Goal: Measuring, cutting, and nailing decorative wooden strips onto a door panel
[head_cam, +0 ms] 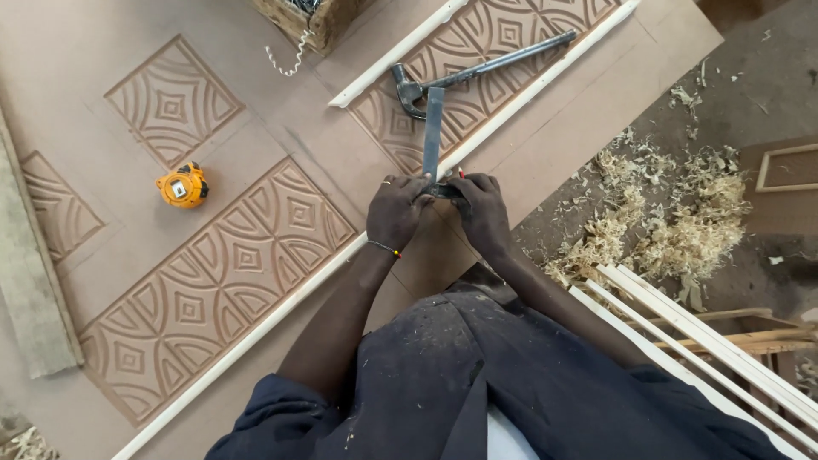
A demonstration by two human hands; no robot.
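Note:
A brown board with carved geometric panels (213, 281) lies flat under me. A thin pale wooden strip (281, 311) runs diagonally along the carved panel's edge. My left hand (399, 211) presses the stock of a metal try square (433, 128) onto that strip, its blade pointing away from me. My right hand (483, 209) is closed beside the square's stock, with a small red pencil tip showing between the hands. A black claw hammer (477, 68) rests on the far carved panel, just beyond the blade.
An orange tape measure (182, 186) sits on the board to the left. A second pale strip (392, 60) lies near the hammer. Wood shavings (673, 221) cover the floor at right, beside a bundle of pale strips (707, 341). A wooden box corner (311, 17) is at the top.

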